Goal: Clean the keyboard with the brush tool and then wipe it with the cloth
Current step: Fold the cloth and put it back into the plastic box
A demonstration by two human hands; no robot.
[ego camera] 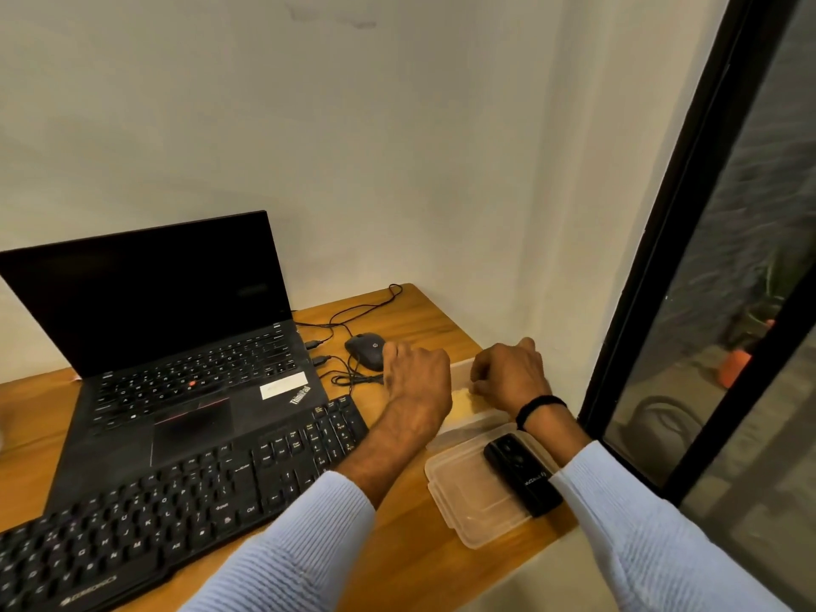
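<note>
- Left hand (417, 377): back toward the camera, fingers curled down over the container's left side. The tips are hidden, so I cannot tell what they hold, if anything.
- Right hand (508, 373): fingers curled at the container's far rim, thumb raised. Cannot tell whether it grips the rim. Black band (538, 407) on the wrist.
- Clear plastic container (470, 425) by the table's right edge, under both hands, with pale yellow material (461, 400) inside.
- Clear lid (472, 501) lies flat at the near right corner of the table (397, 549). A black oblong tool (523, 474) rests on it; its white print is too blurred to read.
- Keyboard (176, 501), black, lies slanted along the table's near edge. The left forearm crosses its right end. The logo at its near left is blurred and not legible.
- Black mouse (366, 348) just beyond the left hand, partly hidden by the knuckles; round "hp" mark on top.
- Its cable (366, 307) loops toward the far right corner.
- Open laptop (176, 368) behind the keyboard, screen dark. "ThinkPad" reads on the palm rest, beside a white sticker (282, 385) with no legible text.
</note>
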